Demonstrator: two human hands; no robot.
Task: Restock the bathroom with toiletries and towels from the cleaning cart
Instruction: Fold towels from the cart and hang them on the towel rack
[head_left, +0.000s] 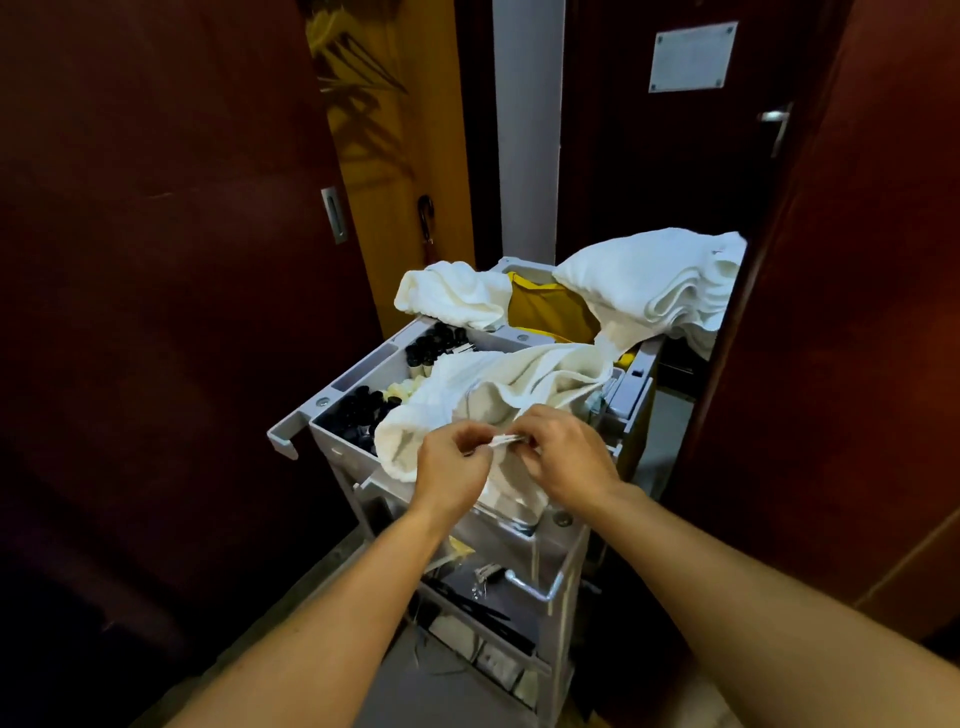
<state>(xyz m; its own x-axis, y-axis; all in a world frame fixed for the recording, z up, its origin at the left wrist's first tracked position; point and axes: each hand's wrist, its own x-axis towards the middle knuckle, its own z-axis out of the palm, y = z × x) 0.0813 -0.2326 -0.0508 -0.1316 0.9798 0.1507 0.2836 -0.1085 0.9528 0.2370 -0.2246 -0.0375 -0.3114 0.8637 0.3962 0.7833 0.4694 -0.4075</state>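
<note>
A grey cleaning cart stands in front of me. A white towel is draped over its top tray, hiding much of it. Above the towel's near end, my left hand and my right hand both pinch a small white packet between their fingertips. Several small bottles with black caps stand in the tray's left compartments. Another folded white towel lies at the cart's far left, and a stack of white towels sits at its far right.
A yellow bag hangs open at the cart's far end. Dark wooden doors close in on both sides. A lower cart shelf holds small items. A door handle shows at the back right.
</note>
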